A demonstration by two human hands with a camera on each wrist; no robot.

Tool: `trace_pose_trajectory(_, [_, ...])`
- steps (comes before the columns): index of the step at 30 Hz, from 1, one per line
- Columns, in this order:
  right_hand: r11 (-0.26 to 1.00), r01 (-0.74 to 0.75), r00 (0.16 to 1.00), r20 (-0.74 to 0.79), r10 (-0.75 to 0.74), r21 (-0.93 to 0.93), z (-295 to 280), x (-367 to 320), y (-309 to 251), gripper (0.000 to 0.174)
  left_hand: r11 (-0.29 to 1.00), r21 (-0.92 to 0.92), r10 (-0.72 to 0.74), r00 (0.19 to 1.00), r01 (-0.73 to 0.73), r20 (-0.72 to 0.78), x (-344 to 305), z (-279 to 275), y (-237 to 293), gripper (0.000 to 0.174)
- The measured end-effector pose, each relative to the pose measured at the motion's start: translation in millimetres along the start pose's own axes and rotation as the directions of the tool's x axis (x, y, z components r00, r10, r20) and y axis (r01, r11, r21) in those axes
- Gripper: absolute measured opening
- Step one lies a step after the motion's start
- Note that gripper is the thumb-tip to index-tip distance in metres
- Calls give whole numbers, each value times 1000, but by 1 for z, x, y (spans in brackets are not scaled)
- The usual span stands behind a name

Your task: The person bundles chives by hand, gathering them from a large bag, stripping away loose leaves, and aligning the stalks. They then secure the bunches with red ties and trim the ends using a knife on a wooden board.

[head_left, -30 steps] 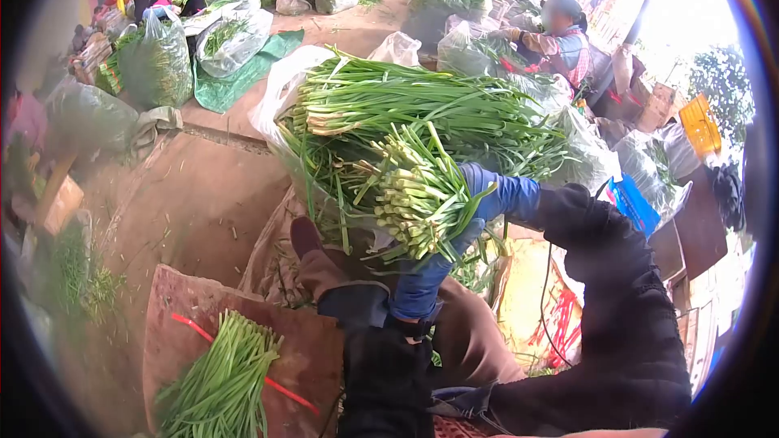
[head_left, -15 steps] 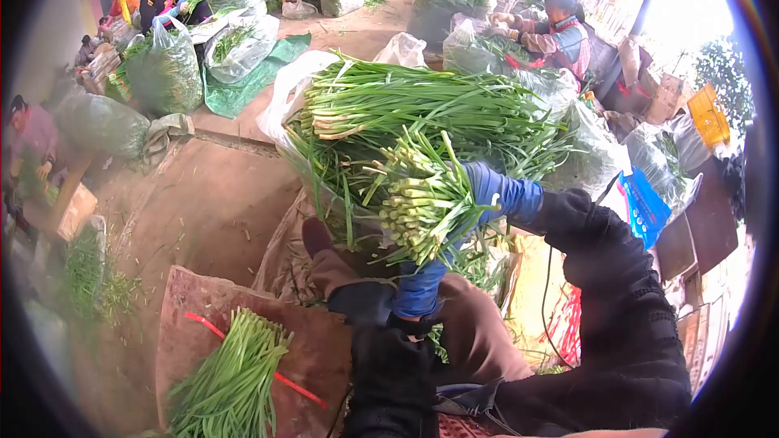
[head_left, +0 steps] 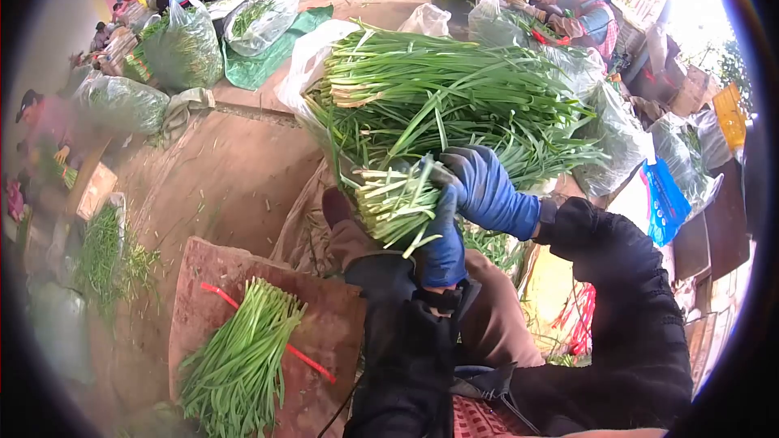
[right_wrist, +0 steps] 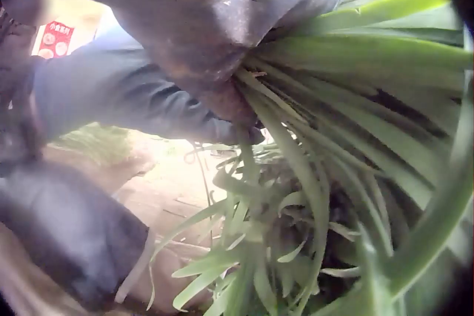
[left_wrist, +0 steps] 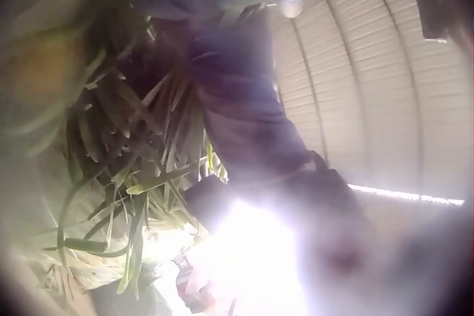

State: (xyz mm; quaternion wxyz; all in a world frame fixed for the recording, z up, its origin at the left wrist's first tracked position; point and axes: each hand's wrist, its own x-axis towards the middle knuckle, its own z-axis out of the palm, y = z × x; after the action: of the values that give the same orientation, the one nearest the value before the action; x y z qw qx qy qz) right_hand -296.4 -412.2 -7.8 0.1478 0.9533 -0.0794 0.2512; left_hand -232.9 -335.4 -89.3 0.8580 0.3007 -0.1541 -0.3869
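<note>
Both hands wear blue gloves and meet at a bunch of garlic greens (head_left: 396, 204) in the head view, its pale cut ends pointing left. My left hand (head_left: 444, 245) grips the bunch from below and near side. Over its top and right side, my right hand (head_left: 484, 185) has curled fingers around it. In the right wrist view, long flat leaves (right_wrist: 370, 101) come out of that dark-stained glove. The left wrist view is blurred and glaring, with hanging leaves (left_wrist: 133, 175) beside a sleeve.
A large pile of garlic greens (head_left: 446, 73) lies on plastic just beyond the hands. At lower left, another bunch (head_left: 239, 357) rests across a red tie (head_left: 312, 363) on a reddish board (head_left: 324, 320). A blue bag (head_left: 665, 203) hangs at right. Other people sit among filled bags.
The held bunch has turned so its cut ends point left instead of toward the camera. My right hand has come up over it, back of the glove showing. The head view has shifted slightly.
</note>
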Motion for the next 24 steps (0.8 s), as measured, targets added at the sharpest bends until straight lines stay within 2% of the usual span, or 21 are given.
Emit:
trace_pose_trajectory(1, [1000,12,1000,-5,-12,-29,2,-2,-1,52,993,-119,-14,996,25,93,6,-3,-5,41])
trace_pose_trajectory(4, [995,55,998,-3,-55,-83,2,-3,1,57,925,-326,-180,981,194,72,15,-14,-14,47])
trace_pose_trajectory(5, [990,90,996,8,-90,-107,-1,-2,1,61,927,-319,-181,981,195,72,17,-15,-10,47])
trace_pose_trajectory(6, [991,87,996,3,-88,-105,-6,1,1,61,894,-392,-191,976,216,104,17,-12,-2,50])
trace_pose_trajectory(7, [998,39,993,108,-44,45,-15,4,0,66,854,-462,-198,971,238,134,18,-11,4,52])
trace_pose_trajectory(8, [982,-24,976,217,-18,189,-26,9,-1,72,857,-458,-198,971,237,131,21,-12,9,52])
trace_pose_trajectory(9, [961,-37,974,226,-27,273,-41,16,1,77,882,-414,-174,972,224,156,25,-12,14,55])
trace_pose_trajectory(10, [960,-36,974,224,-29,278,-50,19,7,77,905,-370,-150,972,209,182,27,-14,16,58])
trace_pose_trajectory(11, [907,-57,990,143,-4,416,-58,18,15,72,837,-482,-198,964,261,178,30,-19,12,64])
trace_pose_trajectory(12, [834,-67,997,67,37,547,-62,18,24,67,838,-478,-201,964,262,176,32,-24,9,64])
trace_pose_trajectory(13, [868,-50,997,-32,75,494,-64,22,36,57,869,-468,-87,981,161,176,34,-24,9,67])
trace_pose_trajectory(14, [907,-102,990,-44,131,408,-71,29,41,51,888,-456,27,983,60,181,35,-20,14,71])
trace_pose_trajectory(15, [954,-123,992,14,125,274,-63,39,57,52,891,-451,20,990,46,140,31,-13,20,79])
trace_pose_trajectory(16, [982,-138,989,64,131,132,-51,44,75,53,896,-440,15,988,56,156,32,-14,20,79])
trace_pose_trajectory(17, [981,-140,989,57,134,132,-37,44,88,53,891,-454,74,980,19,187,34,-19,20,81])
trace_pose_trajectory(19, [992,-15,982,187,-8,123,-12,37,107,58,882,-471,160,958,-30,239,39,-30,24,83])
trace_pose_trajectory(20, [991,-15,983,184,-10,131,-11,34,110,58,885,-465,160,959,-33,235,41,-36,29,83])
trace_pose_trajectory(22, [991,-89,921,387,45,98,-11,29,112,62,712,-697,286,869,90,404,46,-47,41,77])
trace_pose_trajectory(23, [988,-129,861,504,67,88,-17,31,113,63,718,-691,280,871,90,404,50,-54,48,77])
trace_pose_trajectory(24, [987,-134,862,502,69,94,-7,23,123,63,667,-739,323,855,97,405,55,-60,56,74])
